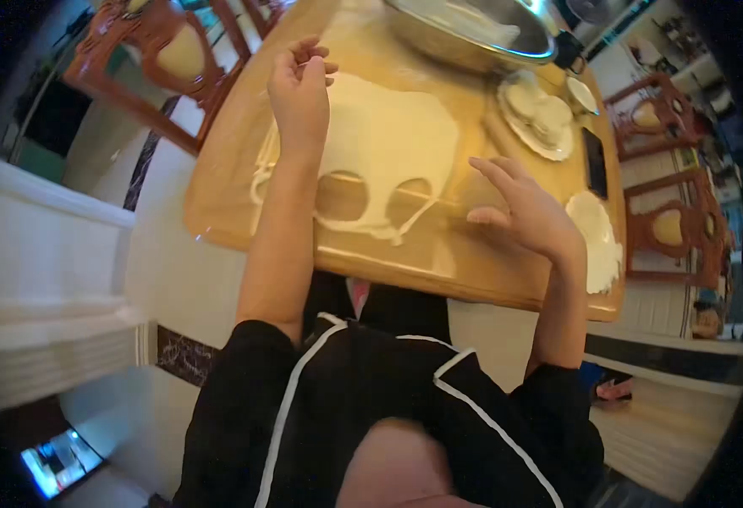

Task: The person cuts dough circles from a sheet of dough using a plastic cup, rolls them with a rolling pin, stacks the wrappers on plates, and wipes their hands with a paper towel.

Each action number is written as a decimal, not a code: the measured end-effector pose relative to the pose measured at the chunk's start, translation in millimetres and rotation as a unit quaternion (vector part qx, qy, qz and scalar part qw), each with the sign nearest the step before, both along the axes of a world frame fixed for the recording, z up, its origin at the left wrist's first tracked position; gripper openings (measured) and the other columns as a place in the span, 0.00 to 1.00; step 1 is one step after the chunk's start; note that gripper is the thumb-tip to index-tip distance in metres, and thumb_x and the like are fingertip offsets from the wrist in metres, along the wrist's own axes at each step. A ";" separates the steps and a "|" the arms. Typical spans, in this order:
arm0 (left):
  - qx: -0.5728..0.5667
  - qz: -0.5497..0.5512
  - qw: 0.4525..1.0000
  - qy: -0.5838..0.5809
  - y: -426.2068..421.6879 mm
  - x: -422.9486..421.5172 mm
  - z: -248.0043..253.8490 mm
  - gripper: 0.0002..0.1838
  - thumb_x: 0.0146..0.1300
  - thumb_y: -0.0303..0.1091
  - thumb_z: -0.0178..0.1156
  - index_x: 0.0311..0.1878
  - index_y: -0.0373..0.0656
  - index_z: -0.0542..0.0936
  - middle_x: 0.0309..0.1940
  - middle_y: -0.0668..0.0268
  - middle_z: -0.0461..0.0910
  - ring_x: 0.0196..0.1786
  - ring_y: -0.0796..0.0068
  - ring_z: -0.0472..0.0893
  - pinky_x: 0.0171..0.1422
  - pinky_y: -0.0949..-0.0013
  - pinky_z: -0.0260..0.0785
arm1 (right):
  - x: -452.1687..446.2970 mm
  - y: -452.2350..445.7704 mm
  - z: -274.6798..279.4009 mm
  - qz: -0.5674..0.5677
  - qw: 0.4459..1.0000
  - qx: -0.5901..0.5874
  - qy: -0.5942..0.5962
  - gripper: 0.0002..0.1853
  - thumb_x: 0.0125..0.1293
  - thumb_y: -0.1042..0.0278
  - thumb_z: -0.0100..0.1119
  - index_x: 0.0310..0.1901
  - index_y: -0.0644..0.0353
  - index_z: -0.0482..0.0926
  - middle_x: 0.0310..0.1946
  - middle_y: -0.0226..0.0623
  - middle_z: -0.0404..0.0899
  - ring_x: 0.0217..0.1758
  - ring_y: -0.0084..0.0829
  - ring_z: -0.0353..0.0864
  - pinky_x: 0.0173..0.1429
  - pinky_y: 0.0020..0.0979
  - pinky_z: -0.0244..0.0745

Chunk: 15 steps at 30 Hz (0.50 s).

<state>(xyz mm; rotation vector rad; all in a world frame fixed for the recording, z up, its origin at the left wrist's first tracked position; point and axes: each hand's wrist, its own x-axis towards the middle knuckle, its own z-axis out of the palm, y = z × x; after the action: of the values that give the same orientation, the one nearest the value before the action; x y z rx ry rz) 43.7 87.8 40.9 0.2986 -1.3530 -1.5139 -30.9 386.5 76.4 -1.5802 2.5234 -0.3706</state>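
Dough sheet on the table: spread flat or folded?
Spread flat: the dough sheet lies wide, the table showing through its holes.

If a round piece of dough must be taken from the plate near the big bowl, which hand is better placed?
Probably the right hand: it looks empty and is closer to that plate. The left hand is at the other side of the dough sheet, farther away.

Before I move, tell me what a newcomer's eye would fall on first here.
First, the pale dough sheet spread on the table, with two large holes toward the near side. Then the big metal bowl beyond it, toward the right. The left hand shows at the sheet's left side, the right hand off to its right.
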 end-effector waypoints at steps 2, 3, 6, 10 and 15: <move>-0.037 0.004 0.998 -0.050 -6.4 29.8 -6.4 0.11 0.68 0.27 0.53 0.49 0.35 0.80 0.43 0.63 0.81 0.40 0.77 0.79 0.47 0.74 0.73 | 17.4 -11.0 -3.0 -0.060 0.998 0.015 -0.011 0.34 0.59 0.59 0.69 0.66 0.54 0.68 0.60 0.52 0.72 0.61 0.53 0.73 0.62 0.43 0.71; -0.071 -0.008 0.993 -0.099 -6.0 43.6 -10.8 0.10 0.68 0.27 0.53 0.48 0.35 0.80 0.45 0.63 0.81 0.40 0.78 0.79 0.47 0.74 0.73 | 23.1 -13.2 -3.9 -0.135 0.990 0.033 -0.020 0.34 0.58 0.59 0.70 0.65 0.54 0.69 0.59 0.53 0.72 0.62 0.53 0.72 0.62 0.43 0.71; -0.287 -0.022 0.935 -0.206 7.8 88.5 -33.7 0.10 0.66 0.30 0.57 0.47 0.41 0.82 0.49 0.59 0.80 0.51 0.62 0.80 0.54 0.64 0.72 | 15.2 -10.1 -5.1 -0.124 0.991 0.034 -0.028 0.32 0.57 0.59 0.70 0.62 0.56 0.70 0.58 0.49 0.72 0.62 0.49 0.73 0.63 0.37 0.69; -0.512 -0.099 0.796 -0.306 43.6 136.5 -52.0 0.13 0.63 0.34 0.63 0.48 0.39 0.82 0.58 0.54 0.77 0.65 0.52 0.73 0.68 0.54 0.66 | 3.2 -22.1 7.7 -0.087 0.993 -0.046 -0.064 0.31 0.57 0.61 0.69 0.61 0.57 0.69 0.56 0.48 0.74 0.60 0.45 0.74 0.63 0.37 0.69; -0.399 -0.098 0.873 -0.261 39.0 161.3 -59.8 0.08 0.62 0.30 0.63 0.42 0.38 0.83 0.49 0.55 0.81 0.57 0.54 0.78 0.61 0.56 0.70 | 9.8 -81.0 16.6 -0.019 0.985 -0.162 -0.050 0.33 0.56 0.54 0.71 0.59 0.60 0.70 0.55 0.51 0.77 0.58 0.48 0.78 0.60 0.40 0.73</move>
<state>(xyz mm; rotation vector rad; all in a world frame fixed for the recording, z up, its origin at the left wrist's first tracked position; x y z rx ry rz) 205.0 126.8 -18.9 0.0296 -2.3765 -0.9172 -21.2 305.5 93.1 -1.5681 2.5158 -0.8822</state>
